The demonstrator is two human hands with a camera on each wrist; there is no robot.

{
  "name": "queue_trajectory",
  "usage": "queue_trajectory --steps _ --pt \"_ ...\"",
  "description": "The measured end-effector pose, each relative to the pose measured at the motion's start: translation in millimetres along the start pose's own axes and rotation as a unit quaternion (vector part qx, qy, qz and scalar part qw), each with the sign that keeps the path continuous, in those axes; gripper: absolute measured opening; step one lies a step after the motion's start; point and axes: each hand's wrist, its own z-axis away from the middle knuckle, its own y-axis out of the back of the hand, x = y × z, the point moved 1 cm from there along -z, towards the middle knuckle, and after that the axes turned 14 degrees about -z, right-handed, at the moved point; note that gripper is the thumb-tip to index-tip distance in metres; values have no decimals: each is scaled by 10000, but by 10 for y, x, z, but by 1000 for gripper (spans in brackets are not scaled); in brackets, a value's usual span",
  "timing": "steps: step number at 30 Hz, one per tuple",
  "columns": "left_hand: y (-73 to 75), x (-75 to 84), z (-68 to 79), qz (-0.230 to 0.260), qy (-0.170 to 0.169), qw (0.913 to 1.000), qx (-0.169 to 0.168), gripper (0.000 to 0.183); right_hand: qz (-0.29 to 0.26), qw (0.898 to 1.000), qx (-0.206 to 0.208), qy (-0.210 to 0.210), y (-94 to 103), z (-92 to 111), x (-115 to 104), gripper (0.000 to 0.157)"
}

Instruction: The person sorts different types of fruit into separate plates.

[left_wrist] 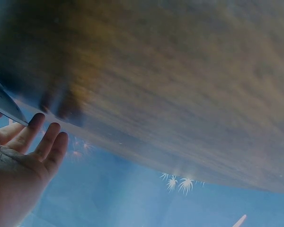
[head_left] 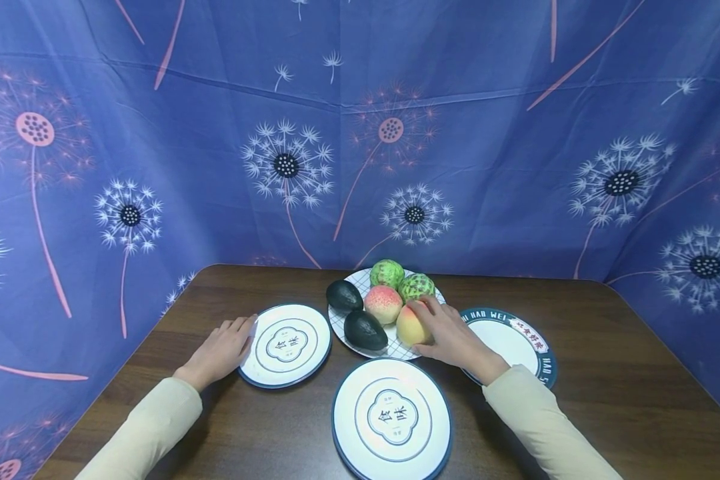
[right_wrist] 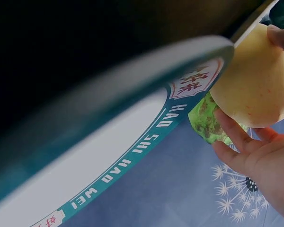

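Note:
My right hand (head_left: 453,333) holds a yellow peach (head_left: 413,327), thumb and fingers on opposite sides of it. That peach is at the right part of a white grid-patterned plate (head_left: 403,354). Sharing the plate are a pink peach (head_left: 383,305), two dark avocados (head_left: 365,331) and two green, bumpy custard apples (head_left: 387,274). Over on the left, my left hand (head_left: 221,350) rests at the edge of a white plate (head_left: 285,347) with a blue rim. In the left wrist view its fingers (left_wrist: 49,142) look spread and fairly straight, near the plate rim (left_wrist: 8,106).
Front and centre on the wooden table (head_left: 618,387) stands another white blue-rimmed plate (head_left: 393,423). A plate with a lettered teal rim (head_left: 549,363) lies at the right, partly under my right forearm. Behind the table hangs a blue dandelion-print cloth (head_left: 492,167).

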Motion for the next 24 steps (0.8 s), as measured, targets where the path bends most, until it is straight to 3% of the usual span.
queue_trajectory --steps 24 --pt "15 9 9 -1 -46 10000 71 47 173 9997 39 148 33 -6 -53 84"
